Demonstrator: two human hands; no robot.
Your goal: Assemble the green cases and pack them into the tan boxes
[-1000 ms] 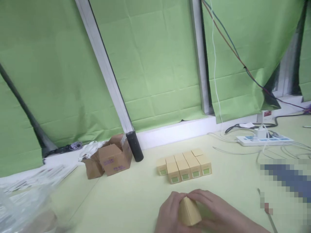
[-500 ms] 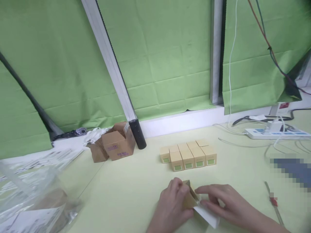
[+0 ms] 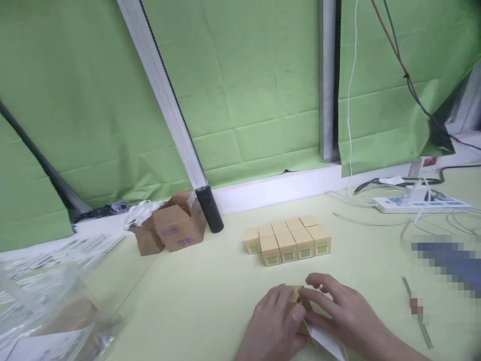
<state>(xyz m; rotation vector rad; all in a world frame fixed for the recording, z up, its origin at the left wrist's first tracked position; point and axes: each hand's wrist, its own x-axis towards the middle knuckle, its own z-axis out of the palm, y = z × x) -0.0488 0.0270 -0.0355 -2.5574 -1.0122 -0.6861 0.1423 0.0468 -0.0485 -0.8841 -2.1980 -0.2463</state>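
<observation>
At the near edge of the view, my left hand (image 3: 271, 321) is closed around a small tan cardboard box (image 3: 296, 290), fingers on one side and thumb across the front. My right hand (image 3: 347, 313) grips the box's upper right side, its index finger at the top flaps and the thumb against the side. Below my right palm a white panel (image 3: 327, 343) sticks out from the box. Whether it is a flap or a separate sheet, I cannot tell. Much of the box is hidden by my fingers. Beyond my hands stand several similar tan boxes (image 3: 289, 241) with green labels, grouped together.
An open brown carton (image 3: 179, 228) stands at the back left beside a black cylinder (image 3: 209, 209). Clear plastic bags (image 3: 56, 301) and papers lie at the left. A white power strip (image 3: 421, 204) with cables is at the back right, with a thin tool (image 3: 424, 333) nearer.
My right hand has moved onto the box top, and the opening that showed earlier is now mostly covered by flaps and fingers. The view has shifted slightly.
</observation>
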